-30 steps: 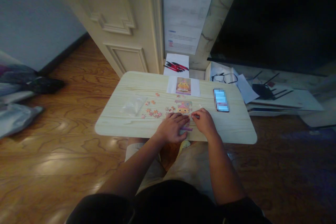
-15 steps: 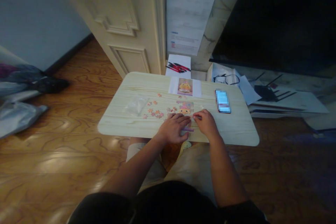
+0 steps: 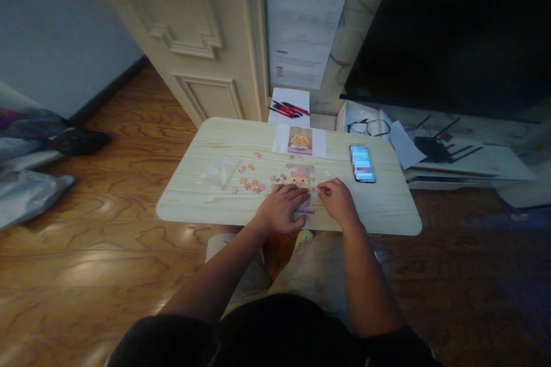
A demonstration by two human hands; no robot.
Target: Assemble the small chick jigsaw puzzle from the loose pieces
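Note:
A partly assembled jigsaw puzzle (image 3: 300, 174) with a pink and yellow cartoon figure lies on the small table (image 3: 383, 206). My left hand (image 3: 282, 205) rests flat over its lower left part, fingers stretched out, covering some of it. At the puzzle's right edge, my right hand (image 3: 338, 199) is pinched on a small jigsaw piece, mostly hidden by the fingertips. Loose jigsaw pieces (image 3: 252, 185) are scattered to the left, and a few more lie just above the puzzle. Behind it is a printed reference picture (image 3: 300, 140) of the same figure on white paper.
A clear plastic bag (image 3: 220, 173) lies on the table's left side, and a phone (image 3: 362, 163) with a lit screen on the right. Beyond the far edge are red and black pens (image 3: 288, 109), glasses (image 3: 369, 127) and a black router (image 3: 433, 149).
The whole view has shifted slightly. My right fingertips sit a little farther from my left hand; the left hand stays flat on the puzzle.

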